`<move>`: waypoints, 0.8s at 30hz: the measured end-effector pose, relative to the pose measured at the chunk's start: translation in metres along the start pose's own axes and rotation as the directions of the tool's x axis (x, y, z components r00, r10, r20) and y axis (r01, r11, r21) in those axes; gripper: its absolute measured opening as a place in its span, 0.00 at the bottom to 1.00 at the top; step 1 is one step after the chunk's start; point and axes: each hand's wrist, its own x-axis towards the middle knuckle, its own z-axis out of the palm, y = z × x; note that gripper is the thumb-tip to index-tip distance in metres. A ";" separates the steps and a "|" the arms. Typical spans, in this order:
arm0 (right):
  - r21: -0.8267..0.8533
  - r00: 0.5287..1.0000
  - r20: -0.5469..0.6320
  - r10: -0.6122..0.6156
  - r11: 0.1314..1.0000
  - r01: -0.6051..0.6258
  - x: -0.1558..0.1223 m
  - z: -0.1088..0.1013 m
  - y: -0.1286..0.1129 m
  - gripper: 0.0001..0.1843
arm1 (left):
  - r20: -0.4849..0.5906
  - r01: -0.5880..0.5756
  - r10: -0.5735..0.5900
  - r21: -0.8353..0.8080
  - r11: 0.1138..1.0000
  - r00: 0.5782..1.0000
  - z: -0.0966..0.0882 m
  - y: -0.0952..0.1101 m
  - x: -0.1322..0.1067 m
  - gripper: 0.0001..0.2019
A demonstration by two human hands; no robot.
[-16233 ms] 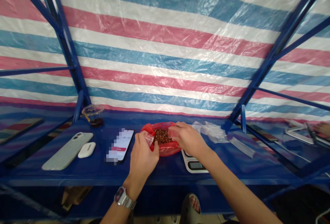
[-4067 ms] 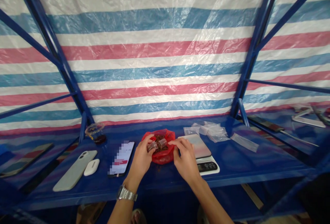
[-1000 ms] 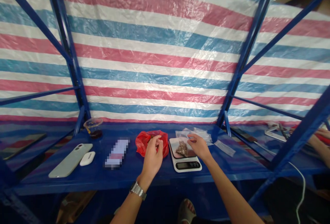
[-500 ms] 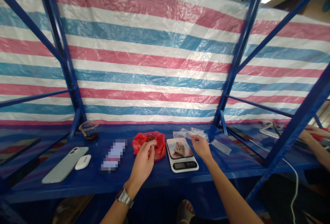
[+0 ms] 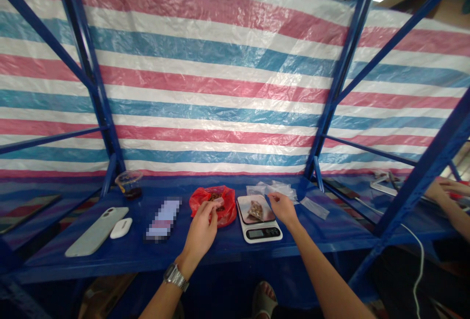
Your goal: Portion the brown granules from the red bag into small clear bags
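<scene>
Moved since the earlier frames: a small clear plastic bag of brown pieces point(image 5: 256, 210) now lies on the pan of a white digital kitchen scale point(image 5: 260, 235), out of my hands and no longer above the red plastic bag point(image 5: 226, 214). My left hand point(image 5: 200, 233) sits over that red bag's open mouth, just beside the loose brown pieces point(image 5: 216, 195) inside; my left fingers point(image 5: 216, 205) are bunched closed, but whether they grip anything I cannot tell. My right hand point(image 5: 283, 210) is above the far edge of the scale, its fingers point(image 5: 272, 196) pinched at a loose pile of clear plastic bags point(image 5: 270, 190); a grip is not clear at this size. All of this stands on a blue steel shelf point(image 5: 235, 255), the red bag just left of the scale.
</scene>
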 end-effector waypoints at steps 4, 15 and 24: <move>-0.031 1.000 0.011 0.010 0.999 -0.010 -0.001 0.002 -0.004 0.17 | 0.011 0.017 -0.017 0.000 1.000 1.000 0.001 0.002 0.000 0.13; -0.056 0.999 0.027 -0.040 0.998 0.042 -0.003 0.008 -0.007 0.19 | -0.004 0.015 -0.015 -0.026 1.000 1.000 0.002 0.007 0.001 0.13; 0.086 0.995 0.029 -0.095 0.992 0.092 0.001 0.005 -0.018 0.10 | 0.115 0.110 -0.091 -0.178 0.978 0.989 0.033 0.029 -0.011 0.13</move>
